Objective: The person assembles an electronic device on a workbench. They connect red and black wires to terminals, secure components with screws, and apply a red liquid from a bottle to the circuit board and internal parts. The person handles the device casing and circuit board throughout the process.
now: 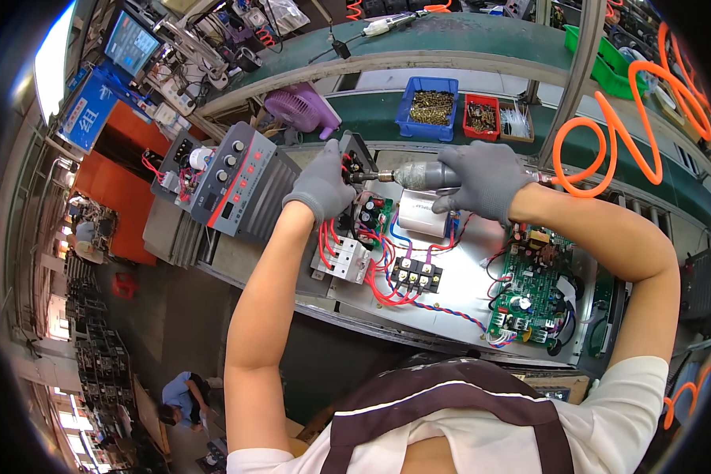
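Note:
My right hand (486, 183), in a grey glove, is wrapped round a grey air screwdriver (420, 175) lying level, its bit pointing left. The bit's tip reaches the dark upright panel (359, 156) at the left end of an open metal chassis (468, 294). My left hand (322, 186), also gloved, grips that panel beside the tip; its fingertips are partly hidden. Below the left hand sits a white circuit breaker (347, 259) with red wires. The chassis also carries a white cylindrical capacitor (423, 213), a black terminal block (417, 276) and a green circuit board (533, 288).
A finished-looking unit with a knobbed front panel (233, 178) stands left. Beyond the chassis are a blue bin (404, 126) of brass-coloured screws, a red bin (468, 130) and a purple fan (308, 109). An orange coiled hose (581, 186) hangs right. A metal post (578, 79) rises behind.

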